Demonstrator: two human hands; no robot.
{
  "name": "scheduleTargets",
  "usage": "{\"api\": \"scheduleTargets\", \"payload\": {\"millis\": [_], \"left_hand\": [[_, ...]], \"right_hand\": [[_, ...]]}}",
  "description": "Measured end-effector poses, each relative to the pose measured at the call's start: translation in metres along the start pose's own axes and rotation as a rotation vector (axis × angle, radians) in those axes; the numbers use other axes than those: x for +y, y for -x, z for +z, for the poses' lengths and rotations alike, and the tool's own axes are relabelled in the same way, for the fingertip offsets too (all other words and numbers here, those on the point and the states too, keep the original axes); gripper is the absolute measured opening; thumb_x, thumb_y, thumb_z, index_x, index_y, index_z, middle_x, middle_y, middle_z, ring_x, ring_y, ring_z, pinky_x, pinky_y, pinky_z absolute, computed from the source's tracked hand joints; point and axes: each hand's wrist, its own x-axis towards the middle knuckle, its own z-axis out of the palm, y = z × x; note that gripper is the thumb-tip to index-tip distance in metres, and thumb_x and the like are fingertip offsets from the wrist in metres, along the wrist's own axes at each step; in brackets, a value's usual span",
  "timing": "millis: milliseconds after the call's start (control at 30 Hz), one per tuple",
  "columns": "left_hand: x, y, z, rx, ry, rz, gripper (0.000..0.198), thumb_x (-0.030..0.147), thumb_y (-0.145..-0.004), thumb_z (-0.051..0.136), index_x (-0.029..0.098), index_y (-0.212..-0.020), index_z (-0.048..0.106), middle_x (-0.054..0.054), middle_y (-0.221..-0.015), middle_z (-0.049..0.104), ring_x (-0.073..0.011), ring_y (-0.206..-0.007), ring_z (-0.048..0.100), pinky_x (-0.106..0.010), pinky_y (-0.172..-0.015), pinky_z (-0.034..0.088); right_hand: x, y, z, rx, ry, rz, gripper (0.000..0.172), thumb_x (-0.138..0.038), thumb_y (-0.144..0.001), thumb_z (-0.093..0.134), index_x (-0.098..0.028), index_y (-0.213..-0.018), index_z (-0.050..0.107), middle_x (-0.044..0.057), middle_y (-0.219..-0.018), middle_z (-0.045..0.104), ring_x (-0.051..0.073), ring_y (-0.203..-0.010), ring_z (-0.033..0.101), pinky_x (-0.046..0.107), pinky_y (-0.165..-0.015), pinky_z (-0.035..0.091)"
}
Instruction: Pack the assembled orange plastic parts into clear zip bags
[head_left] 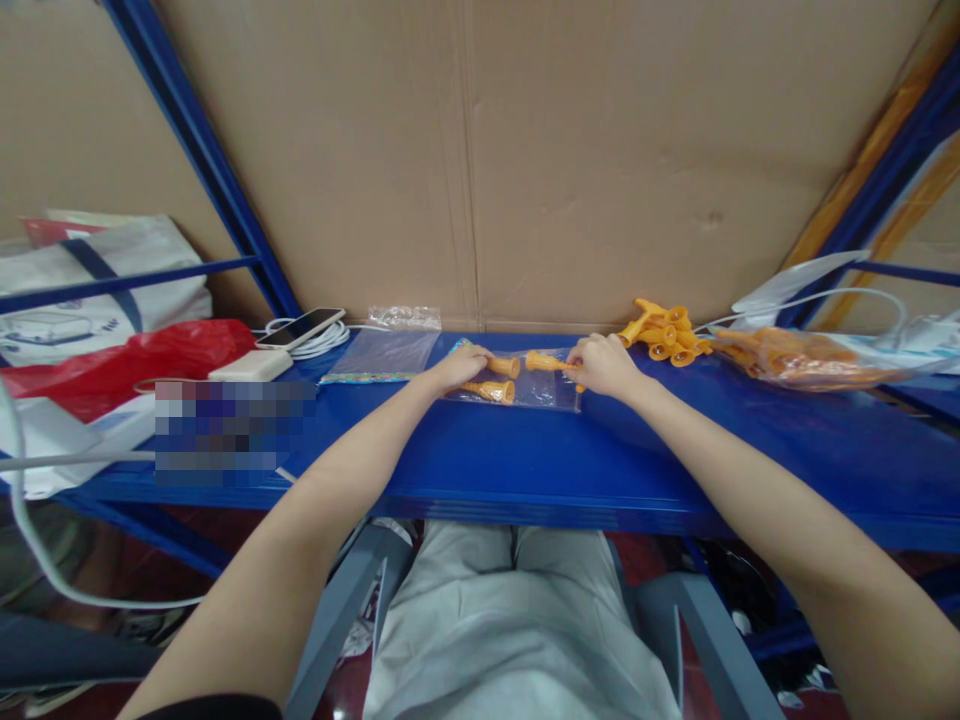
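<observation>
A clear plastic bag (536, 390) lies flat on the blue tabletop, with orange plastic horn-shaped pieces on or in it; I cannot tell which. My left hand (462, 368) is closed at the bag's left end, and its fingers cover the narrow ends of two horn pieces (501, 390). On the right, the fingertips of my right hand (604, 365) pinch the thin end of another horn-shaped piece (546, 361), whose wide end points left. Just beyond that hand sits a pile of similar orange horns (664, 330).
A stack of clear bags (390, 352) lies left of my hands. Further left are a phone (307, 328), a coiled white cable, a white power bank (251, 365) and a red bag (180, 350). At right lies a filled bag of orange pieces (795, 358). Cardboard (540, 170) stands behind.
</observation>
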Motion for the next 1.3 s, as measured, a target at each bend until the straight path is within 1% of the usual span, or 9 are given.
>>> {"api": "scheduleTargets", "payload": {"millis": [200, 367, 600, 767, 833, 933, 1033, 1167, 1300], "left_hand": [[0.000, 0.001, 0.004, 0.092, 0.136, -0.033, 0.057, 0.017, -0.077, 0.038, 0.018, -0.126, 0.067, -0.004, -0.140, 0.063, -0.0216, -0.135, 0.052, -0.035, -0.116, 0.038], [0.012, 0.001, 0.013, 0.065, 0.170, -0.012, 0.060, 0.016, -0.079, 0.037, 0.014, -0.134, 0.060, -0.007, -0.143, 0.059, -0.0215, -0.137, 0.050, -0.034, -0.117, 0.036], [0.018, -0.004, 0.020, 0.136, 0.259, -0.045, 0.063, 0.014, -0.082, 0.033, 0.011, -0.143, 0.049, -0.009, -0.152, 0.050, -0.0176, -0.143, 0.042, -0.033, -0.119, 0.033], [0.009, -0.009, 0.020, 0.227, 0.307, -0.155, 0.064, 0.013, -0.083, 0.031, 0.015, -0.145, 0.044, -0.007, -0.154, 0.048, -0.0163, -0.144, 0.041, -0.034, -0.116, 0.038], [0.006, -0.010, 0.019, 0.252, 0.324, -0.183, 0.063, 0.013, -0.083, 0.031, 0.017, -0.144, 0.044, -0.007, -0.153, 0.049, -0.0176, -0.144, 0.041, -0.036, -0.115, 0.040], [0.002, -0.011, 0.018, 0.269, 0.355, -0.198, 0.061, 0.013, -0.084, 0.032, 0.020, -0.143, 0.046, -0.007, -0.149, 0.053, -0.0188, -0.142, 0.044, -0.039, -0.114, 0.041], [0.003, -0.010, 0.017, 0.256, 0.397, -0.190, 0.060, 0.013, -0.085, 0.032, 0.023, -0.143, 0.046, -0.005, -0.148, 0.054, -0.0184, -0.140, 0.046, -0.040, -0.113, 0.043], [0.011, -0.007, 0.016, 0.209, 0.437, -0.179, 0.059, 0.014, -0.087, 0.030, 0.021, -0.143, 0.045, -0.005, -0.152, 0.050, -0.0171, -0.140, 0.046, -0.037, -0.110, 0.046], [0.018, -0.004, 0.016, 0.207, 0.415, -0.172, 0.060, 0.011, -0.085, 0.031, 0.016, -0.143, 0.046, -0.009, -0.152, 0.049, -0.0182, -0.141, 0.045, -0.038, -0.112, 0.044]], "right_hand": [[-0.010, 0.003, -0.003, -0.033, 0.017, 0.016, 0.024, -0.024, -0.089, 0.055, -0.017, -0.093, 0.078, 0.013, -0.103, 0.076, 0.028, -0.100, 0.066, 0.035, -0.079, 0.041], [-0.017, 0.005, -0.005, -0.063, -0.034, 0.088, 0.026, -0.022, -0.091, 0.054, -0.016, -0.098, 0.078, 0.015, -0.107, 0.075, 0.029, -0.103, 0.069, 0.036, -0.083, 0.045], [-0.016, 0.004, 0.010, -0.004, -0.107, 0.131, 0.026, -0.021, -0.093, 0.053, -0.011, -0.105, 0.074, 0.020, -0.110, 0.072, 0.030, -0.102, 0.069, 0.035, -0.086, 0.049], [-0.007, -0.009, 0.035, 0.143, -0.520, 0.120, 0.016, -0.014, -0.080, 0.066, -0.014, -0.096, 0.070, 0.014, -0.110, 0.070, 0.024, -0.100, 0.068, 0.031, -0.086, 0.052], [-0.005, -0.016, 0.045, 0.135, -0.739, 0.199, 0.010, -0.015, -0.076, 0.070, -0.014, -0.085, 0.066, 0.012, -0.099, 0.071, 0.023, -0.094, 0.069, 0.032, -0.083, 0.054], [-0.002, -0.022, 0.055, 0.130, -1.023, 0.315, 0.013, -0.016, -0.073, 0.072, -0.018, -0.073, 0.059, 0.005, -0.082, 0.070, 0.019, -0.081, 0.068, 0.032, -0.076, 0.055], [-0.001, -0.022, 0.055, 0.153, -1.189, 0.369, 0.016, -0.015, -0.069, 0.074, -0.018, -0.069, 0.059, 0.001, -0.069, 0.067, 0.016, -0.071, 0.066, 0.032, -0.074, 0.057], [0.000, -0.017, 0.048, 0.089, -1.390, 0.448, 0.017, -0.007, -0.071, 0.073, -0.017, -0.065, 0.059, 0.000, -0.063, 0.066, 0.012, -0.061, 0.064, 0.029, -0.072, 0.058], [-0.003, -0.016, 0.043, 0.082, -1.457, 0.522, 0.021, 0.001, -0.073, 0.068, -0.016, -0.062, 0.061, 0.001, -0.062, 0.066, 0.010, -0.060, 0.064, 0.028, -0.075, 0.058]]}}
